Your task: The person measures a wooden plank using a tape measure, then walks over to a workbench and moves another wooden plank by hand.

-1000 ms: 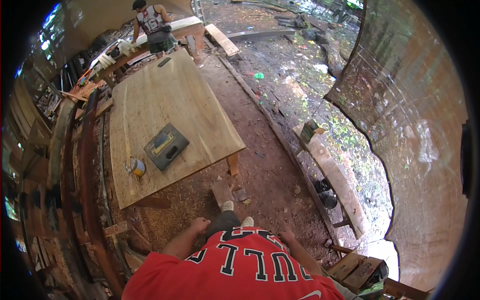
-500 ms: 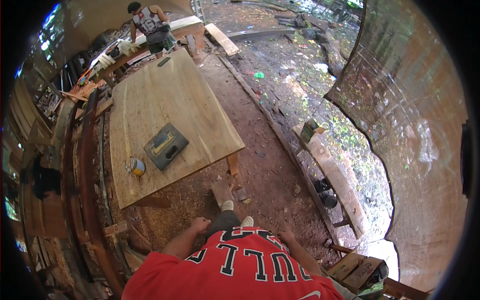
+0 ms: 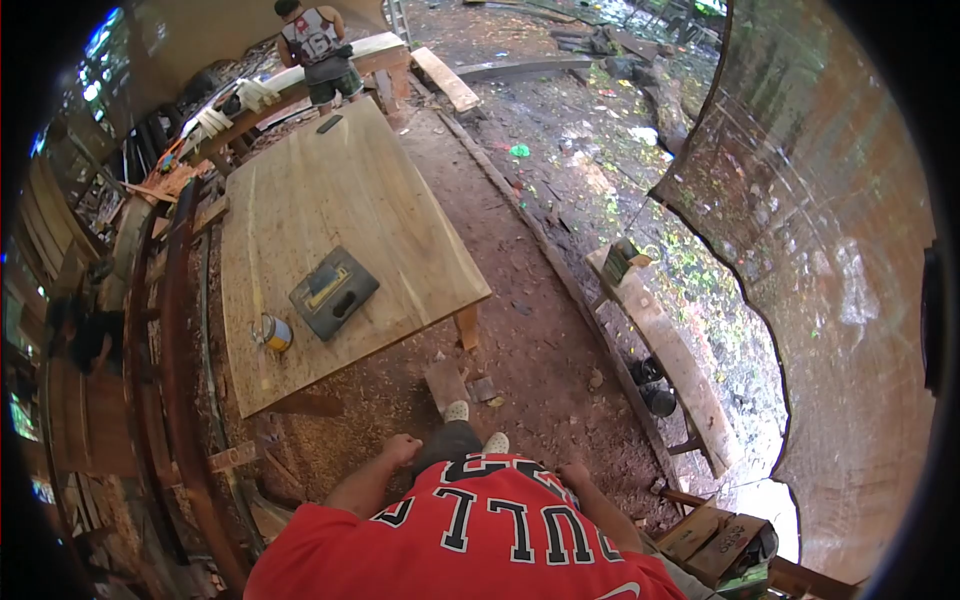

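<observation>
My left hand hangs low beside my dark-clad leg, its fingers curled with no object showing in them. My right hand is by my other thigh; the red jersey partly hides its fingers, so their shape is unclear. Ahead of me, a wooden tabletop on legs stands apart from both hands. On it lie a dark tool case with a yellow-marked part on its lid, an opened can with a yellow band, and a small dark flat object at the far end.
Another person stands by a far workbench bearing gloves. A narrow bench runs along the right, near a cardboard box. Long beams line the left, where a dark-clothed figure is partly visible. Wood shavings cover the ground.
The far person has straightened from a lean and shifted slightly right, arms drawn in front. The dark figure at left has moved a little. My hands and the tabletop items stay practically still.
</observation>
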`<state>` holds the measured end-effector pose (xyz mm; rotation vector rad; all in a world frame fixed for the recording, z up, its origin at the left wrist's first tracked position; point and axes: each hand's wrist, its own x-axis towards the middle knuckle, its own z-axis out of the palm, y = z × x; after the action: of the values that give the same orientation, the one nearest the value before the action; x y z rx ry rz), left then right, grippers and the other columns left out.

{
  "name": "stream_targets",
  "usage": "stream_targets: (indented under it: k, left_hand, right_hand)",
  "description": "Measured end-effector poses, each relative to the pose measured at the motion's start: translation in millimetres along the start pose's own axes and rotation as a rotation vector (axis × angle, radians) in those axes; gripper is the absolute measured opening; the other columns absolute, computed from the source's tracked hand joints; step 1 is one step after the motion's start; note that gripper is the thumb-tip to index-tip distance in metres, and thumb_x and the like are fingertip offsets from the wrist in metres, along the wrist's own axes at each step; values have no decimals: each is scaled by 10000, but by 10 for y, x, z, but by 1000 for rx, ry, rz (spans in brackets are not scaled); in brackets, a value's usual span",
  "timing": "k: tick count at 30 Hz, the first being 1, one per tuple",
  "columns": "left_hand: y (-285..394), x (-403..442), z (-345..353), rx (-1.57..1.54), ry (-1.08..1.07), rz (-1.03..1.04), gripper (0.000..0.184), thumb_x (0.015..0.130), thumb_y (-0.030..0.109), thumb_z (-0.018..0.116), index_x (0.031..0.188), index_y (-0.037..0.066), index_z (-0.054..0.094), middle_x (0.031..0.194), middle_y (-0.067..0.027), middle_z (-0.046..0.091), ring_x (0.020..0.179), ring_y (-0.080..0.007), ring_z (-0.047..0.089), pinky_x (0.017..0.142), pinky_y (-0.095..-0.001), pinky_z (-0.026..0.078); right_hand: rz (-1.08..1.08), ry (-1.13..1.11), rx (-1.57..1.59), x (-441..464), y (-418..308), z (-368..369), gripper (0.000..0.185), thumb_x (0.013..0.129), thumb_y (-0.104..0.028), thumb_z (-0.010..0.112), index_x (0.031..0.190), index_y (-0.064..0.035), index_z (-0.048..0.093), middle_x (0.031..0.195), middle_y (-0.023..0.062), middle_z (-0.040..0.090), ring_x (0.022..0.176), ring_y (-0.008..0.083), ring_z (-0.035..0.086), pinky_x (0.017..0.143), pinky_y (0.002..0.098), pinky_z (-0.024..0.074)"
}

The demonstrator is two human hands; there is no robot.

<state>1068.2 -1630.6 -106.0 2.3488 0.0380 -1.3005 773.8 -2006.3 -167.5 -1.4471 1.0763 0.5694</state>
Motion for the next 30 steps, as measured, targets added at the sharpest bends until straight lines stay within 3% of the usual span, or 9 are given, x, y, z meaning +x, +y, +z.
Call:
stream_targets:
  k: [1,5,20,21,26,30]
  left_hand:
    - [8,-11,-11,4,-6,3,372,825,378,576,979,58,687,771,-110,688,625,-211,671,641,-338,524]
    - [-16,-4,7,-2,1,5,370,824,379,576,955,51,686,775,-112,689,623,-214,671,639,-339,523]
    - [-140,83,47,9,5,21,362,812,373,585,962,63,694,793,-120,695,676,-225,683,662,-349,524]
    - [-156,95,55,-2,9,16,360,812,373,587,963,64,694,800,-121,695,677,-225,683,665,-349,525]
    - [-189,113,64,-29,22,6,359,808,375,596,966,67,694,839,-126,697,682,-226,685,676,-347,526]
    - [-209,136,65,-24,15,4,374,806,388,595,968,66,693,849,-128,696,691,-227,686,681,-346,526]
  right_hand:
    - [61,20,76,-64,-78,14,186,822,-162,575,889,-1,509,688,129,557,511,224,542,437,363,454]
    - [-173,-78,-53,89,109,-16,157,827,-134,568,856,-10,475,661,116,529,492,218,519,416,362,427]
    - [-133,-55,-126,-12,-2,-3,110,812,-113,566,829,-12,525,644,107,530,509,228,544,440,361,445]
    - [-124,-45,-151,-58,-35,5,109,813,-117,557,831,-13,531,655,109,536,526,234,549,449,370,447]
    - [-107,-143,-675,-55,-101,-52,327,805,-372,579,1059,-187,670,1039,130,661,932,313,645,783,409,519]
    - [-131,-139,-809,20,-64,-42,343,803,-387,582,1075,-195,661,1028,137,662,922,323,645,773,416,520]
